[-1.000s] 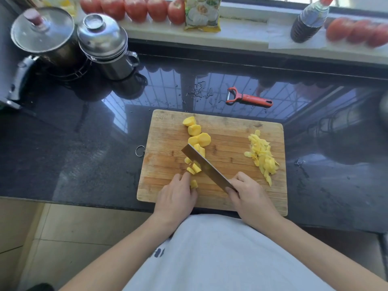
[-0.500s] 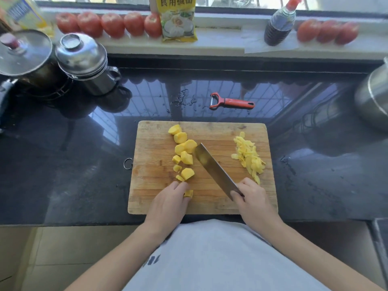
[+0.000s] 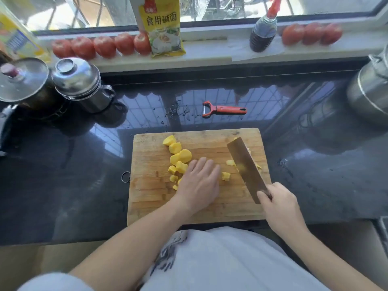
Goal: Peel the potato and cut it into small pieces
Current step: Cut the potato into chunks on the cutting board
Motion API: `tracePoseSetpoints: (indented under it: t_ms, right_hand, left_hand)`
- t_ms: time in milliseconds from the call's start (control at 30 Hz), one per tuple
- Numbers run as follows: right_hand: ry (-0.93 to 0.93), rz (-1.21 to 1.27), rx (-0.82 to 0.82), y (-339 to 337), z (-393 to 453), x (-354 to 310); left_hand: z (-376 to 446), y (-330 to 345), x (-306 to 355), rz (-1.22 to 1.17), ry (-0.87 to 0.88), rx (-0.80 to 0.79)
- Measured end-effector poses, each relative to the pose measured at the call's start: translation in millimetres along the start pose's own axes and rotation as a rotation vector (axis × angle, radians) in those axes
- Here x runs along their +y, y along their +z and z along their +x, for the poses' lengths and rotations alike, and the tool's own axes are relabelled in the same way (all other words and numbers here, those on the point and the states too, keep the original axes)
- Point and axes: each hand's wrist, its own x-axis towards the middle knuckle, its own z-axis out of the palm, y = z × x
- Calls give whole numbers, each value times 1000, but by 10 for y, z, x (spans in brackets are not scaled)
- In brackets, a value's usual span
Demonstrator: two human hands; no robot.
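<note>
1. Since half a second ago: cleaver (image 3: 246, 169) swung right, blade now over the peel pile instead of beside the chunks; left hand (image 3: 199, 183) slid up from the near edge to mid-board.
2. Right hand (image 3: 277, 204) wrapped round the cleaver handle, thumb against the heel of the blade; blade angled up and away, tip toward the far right corner of the cutting board (image 3: 147, 198).
3. Left hand flat, palm down, fingers straight and together, holding nothing; resting just right of the potato chunks (image 3: 178, 156), touching or overlapping the nearest ones.
4. Chunks peeled, yellow, strung in a loose line from the far edge down the left-centre of the board. One small stray piece (image 3: 226, 176) between left hand and blade.
5. Peelings (image 3: 231, 162) mostly hidden under the blade; only slivers visible at its edges.
6. Red-handled peeler (image 3: 223, 109) on the dark countertop (image 3: 63, 185) beyond the board, well apart from both hands.
7. Steel pots (image 3: 79, 85) far left, another (image 3: 369, 95) at right edge. Tomatoes (image 3: 102, 47), yellow packet (image 3: 163, 28) and dark bottle (image 3: 262, 34) along the windowsill.
</note>
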Motion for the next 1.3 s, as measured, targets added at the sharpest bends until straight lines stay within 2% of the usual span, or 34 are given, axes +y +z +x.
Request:
tracePoseSetpoints:
  t_ms: [133, 200, 267, 400, 500, 567, 600, 700, 767, 800, 833, 900, 967, 1033, 1133, 1300]
  right_hand:
    - [-23, 8, -52, 90, 30, -90]
    - [-36, 2, -68, 114, 36, -147]
    - [-44, -11, -72, 121, 42, -192]
    - [-36, 0, -74, 121, 26, -247]
    - [-30, 16, -75, 135, -3, -266]
    - [-31, 27, -78, 152, -21, -275]
    - [-32, 29, -75, 161, -27, -278]
    - [-41, 24, -74, 176, -40, -301]
    - [-48, 5, -80, 195, -35, -313]
    - [-50, -10, -83, 209, -28, -317]
    - [-48, -21, -88, 220, -23, -324]
    - [-42, -28, -110, 239, -15, -341]
    - [-49, -25, -136, 249, -14, -365]
    - [-55, -14, -149, 258, -15, -386]
    - [-54, -17, -153, 284, -27, -413]
    - [-30, -48, -133, 363, -148, -498]
  left_hand:
    - [6, -150, -571, 233, -1, -309]
    - [103, -153, -718, 285, 7, -409]
    - [139, -170, -773, 322, 61, -406]
    - [-16, -207, -964, 337, 247, -291]
    - [-156, -253, -1197, 249, 231, -251]
    - [-236, -316, -1243, 55, 122, -155]
    - [-279, -357, -1225, -87, 1, -58]
    - [-494, -513, -1105, -486, -538, 244]
    - [-722, -540, -1036, -574, -757, 295]
    - [-850, -510, -1006, -559, -765, 273]
    - [-976, -457, -967, -513, -716, 232]
    - [-1163, -302, -880, -366, -485, 149]
    - [-1233, -165, -820, -245, -217, 129]
    - [-1228, -94, -766, -158, -42, 140]
    - [-1177, -26, -716, 17, 119, 87]
    - [-1083, 6, -952, 266, 274, -17]
